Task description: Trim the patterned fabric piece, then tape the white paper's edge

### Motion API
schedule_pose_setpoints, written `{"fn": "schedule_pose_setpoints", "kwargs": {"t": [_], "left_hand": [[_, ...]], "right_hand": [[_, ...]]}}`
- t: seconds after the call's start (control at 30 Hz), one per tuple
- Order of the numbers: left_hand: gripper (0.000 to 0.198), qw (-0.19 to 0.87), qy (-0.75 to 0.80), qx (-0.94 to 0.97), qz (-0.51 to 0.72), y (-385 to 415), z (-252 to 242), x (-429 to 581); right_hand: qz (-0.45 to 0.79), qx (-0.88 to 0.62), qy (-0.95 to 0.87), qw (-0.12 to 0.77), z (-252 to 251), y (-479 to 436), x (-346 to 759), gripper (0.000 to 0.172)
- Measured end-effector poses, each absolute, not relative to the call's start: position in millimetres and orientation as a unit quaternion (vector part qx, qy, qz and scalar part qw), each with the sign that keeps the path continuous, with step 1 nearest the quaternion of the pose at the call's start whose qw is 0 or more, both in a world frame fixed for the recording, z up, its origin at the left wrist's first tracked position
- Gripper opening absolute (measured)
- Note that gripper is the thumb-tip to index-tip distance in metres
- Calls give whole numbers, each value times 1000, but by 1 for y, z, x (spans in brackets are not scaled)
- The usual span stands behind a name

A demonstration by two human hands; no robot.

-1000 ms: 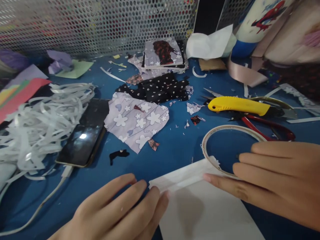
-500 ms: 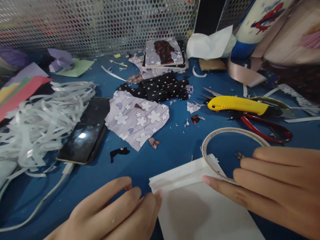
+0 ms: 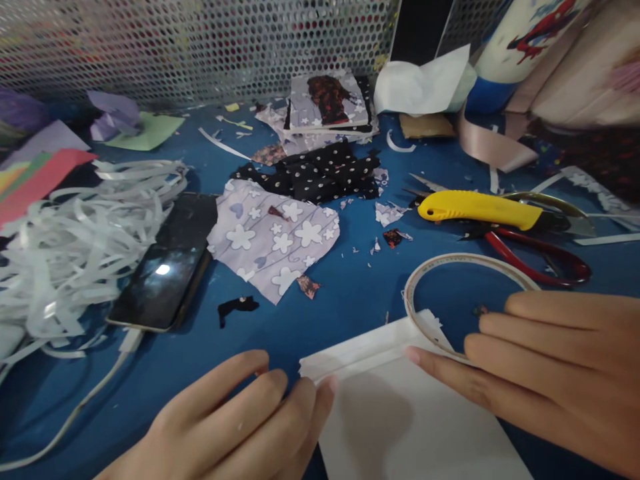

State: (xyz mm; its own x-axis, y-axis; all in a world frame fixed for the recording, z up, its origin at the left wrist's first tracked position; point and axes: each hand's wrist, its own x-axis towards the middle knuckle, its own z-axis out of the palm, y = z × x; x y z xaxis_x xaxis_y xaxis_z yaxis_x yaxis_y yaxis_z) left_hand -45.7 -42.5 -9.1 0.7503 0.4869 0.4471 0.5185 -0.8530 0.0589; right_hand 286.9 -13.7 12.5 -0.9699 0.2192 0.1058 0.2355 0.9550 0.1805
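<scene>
White sheet (image 3: 395, 427) near, between left hand (image 3: 230, 413), half-curled at its far-left corner, hold unclear, and right hand (image 3: 555, 363), loosely extended over tape ring (image 3: 410, 293), grip unclear.

The tape roll (image 3: 410, 293) overlaps the paper (image 3: 430, 420) at its far right corner; behind lies the cutter (image 3: 480, 209), across the scissors (image 3: 510, 257). Farther left, the phone (image 3: 165, 273) lies between the strip heap (image 3: 75, 247) and the fabric piece (image 3: 270, 240)

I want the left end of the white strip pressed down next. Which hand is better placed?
Probably the left hand: its fingers are beside that end of the white strip. The right hand sits farther along, by the tape roll, nearer the other end.
</scene>
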Motion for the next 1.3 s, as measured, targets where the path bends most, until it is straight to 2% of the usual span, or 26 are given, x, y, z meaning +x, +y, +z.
{"fn": "schedule_pose_setpoints", "kwargs": {"t": [0.5, 1.0, 1.3], "left_hand": [[31, 14, -269, -940, -209, -37, -7, -45], [22, 20, -272, -937, -218, -32, -5, -39], [28, 23, -266, -940, -211, -30, -4, -39]], "right_hand": [[-104, -126, -986, 27, 14, -12, 286, 55], [-109, -130, -985, 29, 13, -11, 287, 52], [-114, -127, -985, 23, 11, -8, 285, 51]]}}
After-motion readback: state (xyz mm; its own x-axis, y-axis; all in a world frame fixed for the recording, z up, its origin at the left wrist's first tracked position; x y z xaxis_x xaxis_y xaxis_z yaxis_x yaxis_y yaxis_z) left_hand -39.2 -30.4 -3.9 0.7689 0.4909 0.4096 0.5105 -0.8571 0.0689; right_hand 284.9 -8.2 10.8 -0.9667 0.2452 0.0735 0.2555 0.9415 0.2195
